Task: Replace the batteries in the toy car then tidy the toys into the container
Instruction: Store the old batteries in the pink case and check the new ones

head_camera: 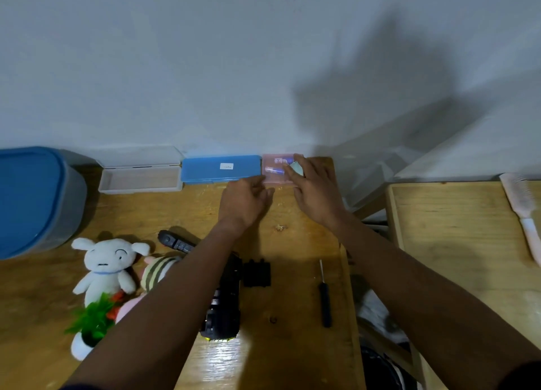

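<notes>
A small pink battery box (pixel 273 181) with blue batteries (pixel 276 170) inside sits at the table's back edge against the wall. My left hand (pixel 244 202) holds the box's front left corner with curled fingers. Over the box, my right hand (pixel 314 193) pinches a small pale object (pixel 295 167); what it is cannot be told. The black toy car (pixel 225 304) lies near the front, partly under my left forearm, with its black battery cover (pixel 257 273) beside it. A large blue-lidded container (pixel 32 202) stands at the far left.
A black screwdriver (pixel 325 299) lies right of the car, a black remote (pixel 175 241) behind it. A white plush dog (pixel 106 269), a striped plush (pixel 158 272) and a potted fake plant (pixel 92 323) sit front left. An open clear case (pixel 140 181) and a blue case (pixel 221 169) line the wall.
</notes>
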A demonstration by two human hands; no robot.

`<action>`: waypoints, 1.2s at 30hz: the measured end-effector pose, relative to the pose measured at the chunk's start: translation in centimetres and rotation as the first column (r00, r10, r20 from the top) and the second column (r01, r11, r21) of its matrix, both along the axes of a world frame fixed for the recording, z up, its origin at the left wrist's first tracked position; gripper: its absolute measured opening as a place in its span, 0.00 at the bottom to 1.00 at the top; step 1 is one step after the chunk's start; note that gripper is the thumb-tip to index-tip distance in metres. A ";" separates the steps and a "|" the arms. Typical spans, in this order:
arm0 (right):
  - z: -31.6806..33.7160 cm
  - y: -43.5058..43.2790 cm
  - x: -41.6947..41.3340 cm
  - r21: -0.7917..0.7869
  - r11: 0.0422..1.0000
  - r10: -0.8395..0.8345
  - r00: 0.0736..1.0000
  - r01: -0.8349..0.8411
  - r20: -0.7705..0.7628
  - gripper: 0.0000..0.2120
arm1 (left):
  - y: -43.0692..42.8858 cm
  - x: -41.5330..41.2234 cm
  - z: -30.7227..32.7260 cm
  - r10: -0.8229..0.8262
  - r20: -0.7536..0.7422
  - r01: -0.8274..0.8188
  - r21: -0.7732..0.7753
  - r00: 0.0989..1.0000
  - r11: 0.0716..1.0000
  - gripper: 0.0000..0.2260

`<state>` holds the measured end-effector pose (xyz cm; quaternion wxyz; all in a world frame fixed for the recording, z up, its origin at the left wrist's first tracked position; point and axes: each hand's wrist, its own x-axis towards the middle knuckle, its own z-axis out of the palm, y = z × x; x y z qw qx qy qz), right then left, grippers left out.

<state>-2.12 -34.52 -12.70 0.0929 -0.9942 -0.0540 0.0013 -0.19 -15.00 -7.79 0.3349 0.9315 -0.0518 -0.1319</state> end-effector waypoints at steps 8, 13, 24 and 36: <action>2.6 6.3 -1.9 0.250 0.968 -0.027 1.000 0.024 0.009 0.20 | 6.6 -6.4 1.4 0.196 0.181 -0.190 -0.049 0.964 0.981 0.13; 2.4 10.9 -2.8 0.229 0.973 0.040 0.999 -0.036 -0.011 0.15 | 10.4 -12.0 1.3 0.262 0.271 -0.254 -0.067 0.926 0.965 0.10; 2.5 11.6 -3.2 0.351 0.916 -0.141 0.975 0.195 -0.174 0.17 | 10.4 -17.0 1.1 0.290 0.139 -0.295 0.014 0.947 0.956 0.15; 7.3 13.1 -10.8 0.783 0.199 -0.358 0.788 0.589 -0.501 0.09 | 11.5 -16.5 -0.5 0.299 -0.446 -0.445 -0.270 0.844 0.854 0.20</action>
